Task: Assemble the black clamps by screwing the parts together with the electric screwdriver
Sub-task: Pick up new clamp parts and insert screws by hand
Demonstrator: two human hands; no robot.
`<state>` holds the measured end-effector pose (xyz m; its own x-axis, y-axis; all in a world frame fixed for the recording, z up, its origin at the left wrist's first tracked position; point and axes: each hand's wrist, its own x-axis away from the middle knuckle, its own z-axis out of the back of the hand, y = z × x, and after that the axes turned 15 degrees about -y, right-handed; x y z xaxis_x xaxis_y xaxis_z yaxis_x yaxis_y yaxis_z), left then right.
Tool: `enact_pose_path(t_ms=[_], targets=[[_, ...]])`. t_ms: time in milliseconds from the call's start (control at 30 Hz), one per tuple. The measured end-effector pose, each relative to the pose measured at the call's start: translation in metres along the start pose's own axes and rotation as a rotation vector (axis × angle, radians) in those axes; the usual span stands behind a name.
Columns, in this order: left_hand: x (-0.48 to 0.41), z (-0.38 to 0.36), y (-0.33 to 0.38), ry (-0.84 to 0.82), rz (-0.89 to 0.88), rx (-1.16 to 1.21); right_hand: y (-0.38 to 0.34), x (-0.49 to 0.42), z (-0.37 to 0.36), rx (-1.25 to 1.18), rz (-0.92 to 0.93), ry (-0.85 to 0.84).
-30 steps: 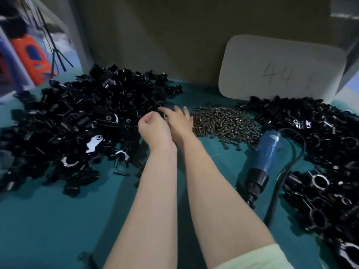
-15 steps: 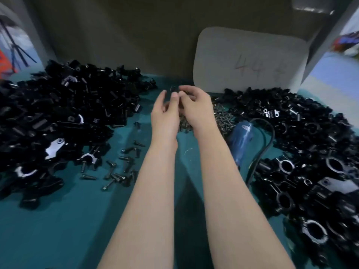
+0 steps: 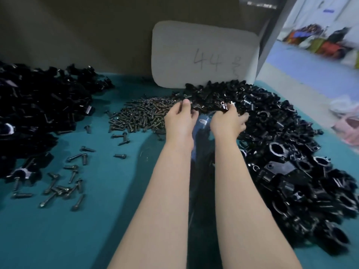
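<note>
A blind pick is the likely slip: both sets of fingers are buried among tangled black pieces, so a wrong part could come up or neighbours could spill. The left grip (image 3: 180, 121) curls down at the seam of screws and clamps, thumb raised; the right grip (image 3: 227, 121) curls into the clamp parts (image 3: 281, 152); whether either holds anything I cannot tell. Between them lies the blue electric screwdriver (image 3: 202, 121), mostly hidden by the forearms. Left of the left grip sits the screw heap (image 3: 143, 115), then loose screws (image 3: 64, 181) on the table (image 3: 97, 230) and a second black pile (image 3: 38, 105)

The white board (image 3: 204, 53) bears handwritten "44".
</note>
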<state>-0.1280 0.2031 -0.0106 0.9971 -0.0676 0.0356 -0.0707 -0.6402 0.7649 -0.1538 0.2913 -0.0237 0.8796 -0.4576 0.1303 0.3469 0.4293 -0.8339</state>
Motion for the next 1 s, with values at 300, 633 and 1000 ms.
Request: enact_pose_path(t_ms=[300,633,1000], targets=[[-0.009,-0.017,-0.011,-0.043,0.173,0.205,0.012,-0.032,-0.002,0.195,-0.172,-0.02],[-0.013,-0.012,-0.005,-0.079,0.2,0.372,0.014,-0.037,-0.005,0.282,-0.192,-0.019],[-0.005,0.004,0.005,-0.061,0.174,0.562,0.007,-0.028,-0.007,0.148,-0.174,0.061]])
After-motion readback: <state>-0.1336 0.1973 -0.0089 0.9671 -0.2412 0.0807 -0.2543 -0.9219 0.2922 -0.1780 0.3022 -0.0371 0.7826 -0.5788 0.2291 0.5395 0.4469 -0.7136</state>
